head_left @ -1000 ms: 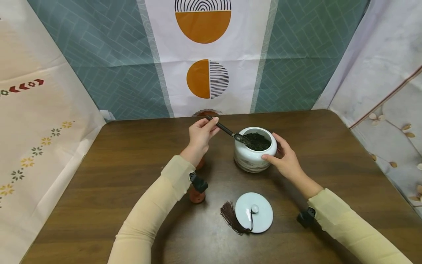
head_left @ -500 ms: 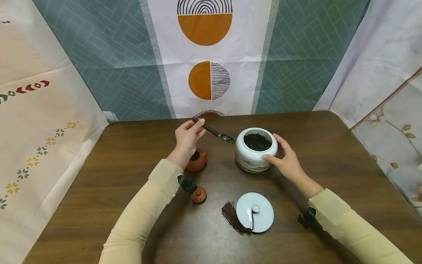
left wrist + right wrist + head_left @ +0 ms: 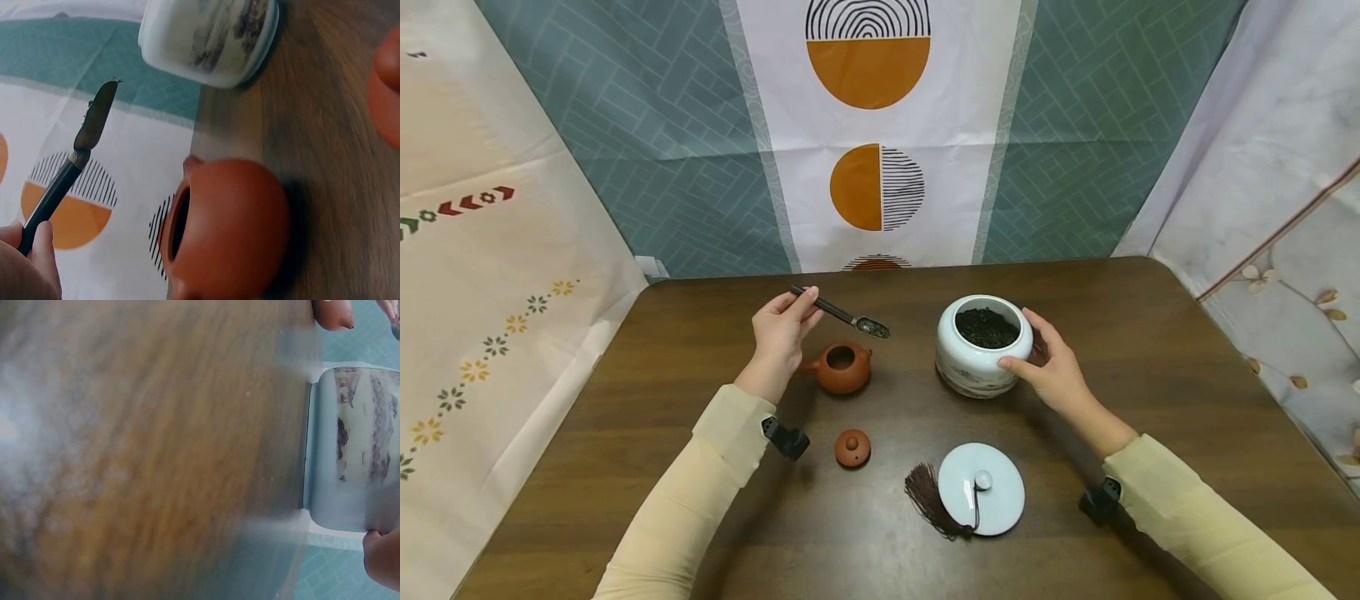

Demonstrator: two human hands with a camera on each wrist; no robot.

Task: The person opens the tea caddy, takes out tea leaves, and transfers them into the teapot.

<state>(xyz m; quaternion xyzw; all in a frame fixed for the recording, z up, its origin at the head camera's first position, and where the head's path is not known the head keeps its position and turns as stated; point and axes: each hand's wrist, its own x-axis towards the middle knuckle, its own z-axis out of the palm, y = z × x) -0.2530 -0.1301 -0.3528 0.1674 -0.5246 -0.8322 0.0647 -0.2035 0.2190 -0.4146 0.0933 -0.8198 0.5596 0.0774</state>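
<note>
My left hand (image 3: 777, 337) pinches the dark handle of a tea scoop (image 3: 842, 314), whose bowl carries dark tea leaves. The scoop hangs above and behind a reddish clay teapot (image 3: 844, 377) that stands without its lid. In the left wrist view, leaf bits stick up over the edge of the scoop (image 3: 97, 119). My right hand (image 3: 1052, 367) grips the right side of a white porcelain jar (image 3: 973, 367), thumb toward me. Tea leaves (image 3: 987, 327) lie inside the jar, which stands upright. The right wrist view shows the jar's painted side (image 3: 362, 437), with only part of the hand.
The clay teapot lid (image 3: 852, 448) lies in front of the teapot. To its right is the white jar lid (image 3: 992, 508) with a brown tassel (image 3: 931, 500). All stand on a dark wooden table (image 3: 625, 467), with patterned cloth (image 3: 700, 167) hanging behind it.
My left hand has drawn the scoop out of the jar and moved it left, over toward the teapot, uncovering the teapot and its lid. The right hand stays on the jar.
</note>
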